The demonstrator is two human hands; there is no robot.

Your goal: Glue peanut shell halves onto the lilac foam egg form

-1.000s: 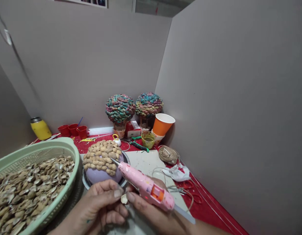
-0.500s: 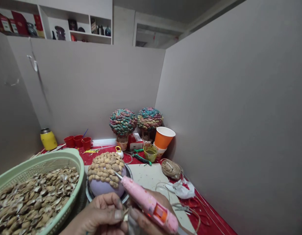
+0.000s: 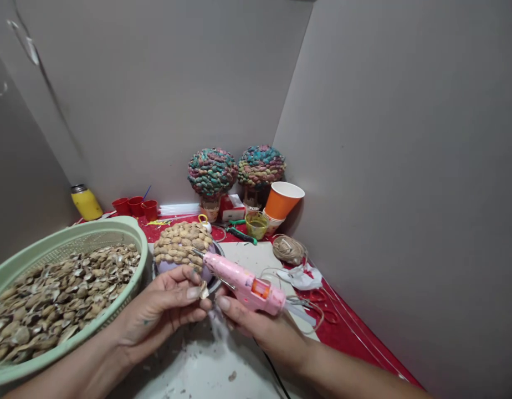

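My left hand (image 3: 173, 302) pinches a peanut shell (image 3: 203, 290), pale inner side showing, in front of the ball. In my right hand (image 3: 251, 321) is a pink hot glue gun (image 3: 243, 281), its metal nozzle pointing left toward the ball; the fingers also come close to my left fingertips. Behind the hands, a lilac ball (image 3: 167, 266) sits in a metal bowl (image 3: 216, 284), its upper part covered in rows of peanut shells (image 3: 183, 242). My hands and the glue gun hide part of ball and bowl.
At left stands a green basket (image 3: 143, 249) full of peanut shells. Two painted shell-covered balls on stands (image 3: 212, 173), red cups (image 3: 135, 206), an orange paper cup (image 3: 281, 202), pliers (image 3: 241, 235) and a yellow bottle (image 3: 86, 203) are at the back. Twine (image 3: 289, 249) and scissors (image 3: 322, 305) lie right.
The view has tilted down, so the table shows higher up and more of my forearms appear. My hands have drawn slightly apart, revealing the shell in my left fingers.
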